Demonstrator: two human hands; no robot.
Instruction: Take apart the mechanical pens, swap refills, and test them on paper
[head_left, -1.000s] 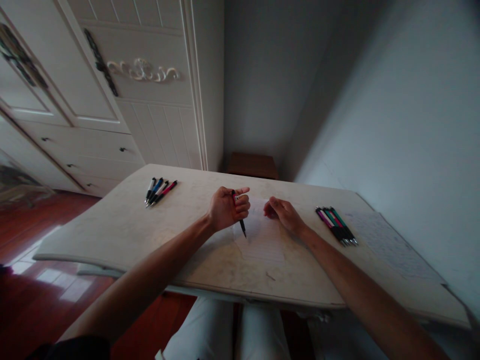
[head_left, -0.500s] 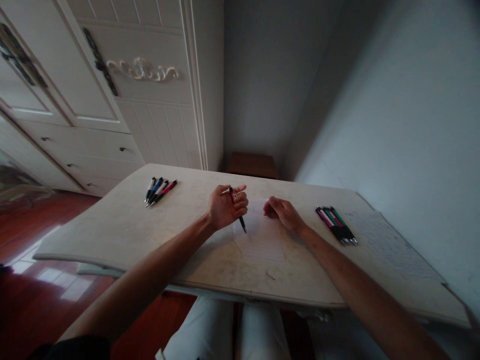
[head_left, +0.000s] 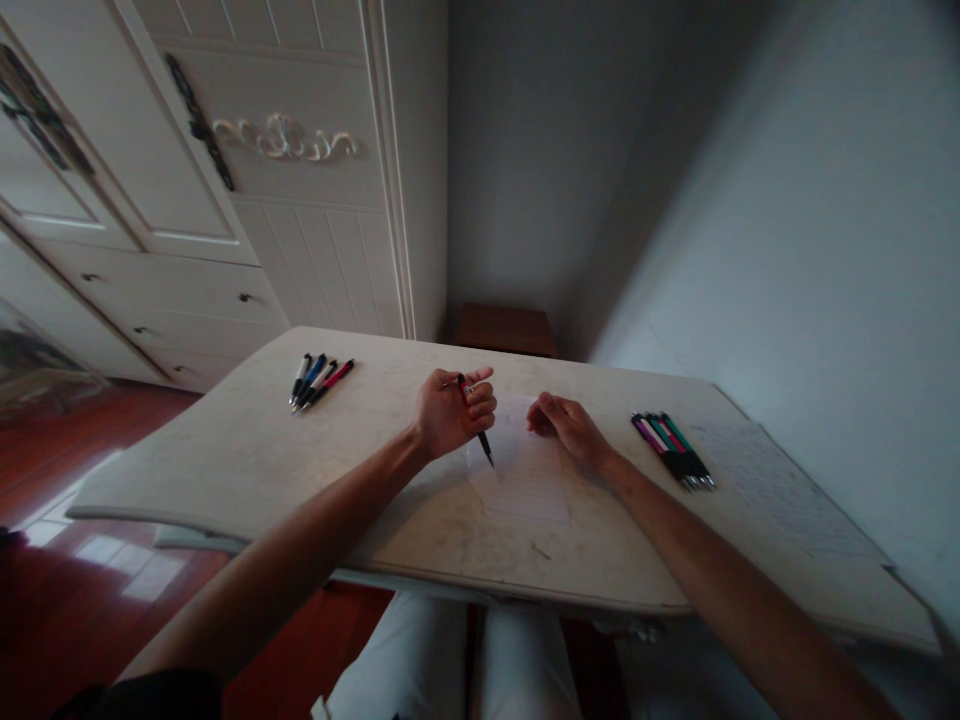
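My left hand (head_left: 454,415) is closed around a pen (head_left: 486,450) with a red upper barrel and a black grip. The pen's tip slants down over a sheet of lined white paper (head_left: 521,490), and whether it touches the sheet I cannot tell. Across the paper's right side rests my right hand (head_left: 566,422), its fingers loosely curled with a gap at the thumb and nothing visible in them. To the right of that hand, several pens (head_left: 673,450) with purple, red and green barrels lie side by side. More pens (head_left: 319,383), white, blue and red, lie fanned at the left.
The pale, stained table (head_left: 247,450) has a curved front edge above my legs. A larger sheet covered in writing (head_left: 780,485) lies along the right edge by the wall. A white cabinet (head_left: 315,250) stands behind on the left, and a brown wooden piece (head_left: 506,328) sits beyond the table.
The pen's tip has shifted very slightly down and to the right. Both hands and the other pens are otherwise where they were.
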